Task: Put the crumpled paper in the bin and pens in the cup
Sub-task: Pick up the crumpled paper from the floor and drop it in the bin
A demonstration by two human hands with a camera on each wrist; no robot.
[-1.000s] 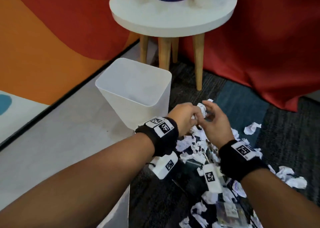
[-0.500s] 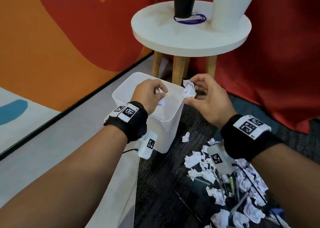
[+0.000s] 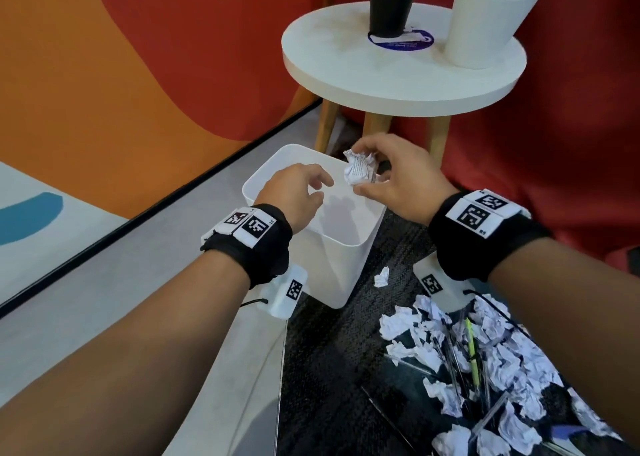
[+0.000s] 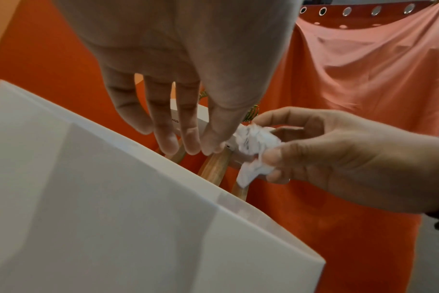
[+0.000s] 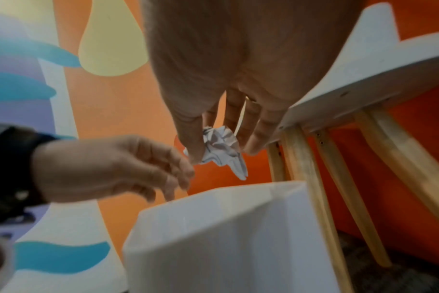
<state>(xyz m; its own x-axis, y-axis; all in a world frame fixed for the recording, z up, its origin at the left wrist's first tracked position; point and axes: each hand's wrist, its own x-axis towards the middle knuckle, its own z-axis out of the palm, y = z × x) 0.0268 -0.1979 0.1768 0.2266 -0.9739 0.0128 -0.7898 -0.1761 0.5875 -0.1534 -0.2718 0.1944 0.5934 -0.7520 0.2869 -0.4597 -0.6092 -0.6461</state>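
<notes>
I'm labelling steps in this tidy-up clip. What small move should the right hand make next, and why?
Probably let go: the right hand pinches a crumpled paper over the bin, near its far rim, and the left hand looks empty.

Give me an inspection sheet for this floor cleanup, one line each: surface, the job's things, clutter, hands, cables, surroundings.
Surface: dark carpet beside a pale grey floor strip.
Job's things: white bin standing upright on the floor; one crumpled paper ball held above the bin's far rim; paper pile with pens mixed in on the carpet; white cup on the round table.
Clutter: one stray paper scrap near the bin.
Hands: right hand pinches the ball; left hand over the bin, fingers loose, holding nothing.
Cables: thin black cords by the wrist cameras.
Surroundings: orange wall, red curtain, black pot on the table.
</notes>
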